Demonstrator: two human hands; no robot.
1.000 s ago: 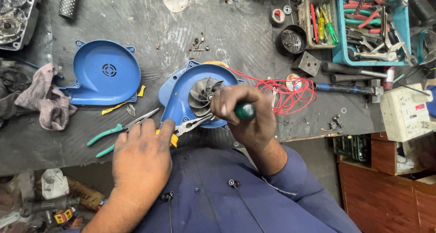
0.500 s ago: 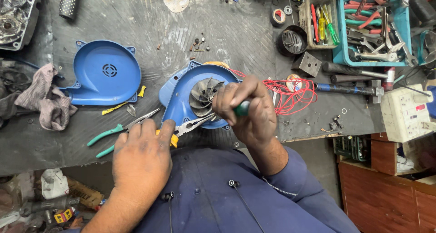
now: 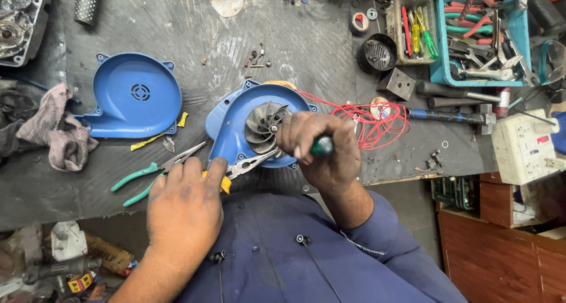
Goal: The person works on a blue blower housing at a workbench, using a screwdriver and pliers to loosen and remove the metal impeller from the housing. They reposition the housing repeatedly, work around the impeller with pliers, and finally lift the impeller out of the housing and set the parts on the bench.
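Note:
A blue blower housing (image 3: 236, 123) with a grey fan wheel (image 3: 263, 125) lies on the dark bench near its front edge. My right hand (image 3: 321, 149) grips a green-handled screwdriver (image 3: 321, 145), its tip at the fan wheel. My left hand (image 3: 186, 205) rests on yellow-handled pliers (image 3: 250, 163) whose jaws point at the housing's lower rim. Red wires (image 3: 371, 123) trail from the housing to the right.
The blue housing cover (image 3: 135, 96) lies at left beside a rag (image 3: 56, 132). Green-handled pliers (image 3: 156, 170) lie left of my left hand. A teal tool tray (image 3: 519, 40), a screwdriver box (image 3: 413, 25), a hammer (image 3: 454, 117) and a power strip (image 3: 525, 146) stand at right. Loose screws (image 3: 256, 58) lie behind.
My right hand has shifted slightly on the screwdriver at the fan wheel. My left hand and the pliers have stayed put.

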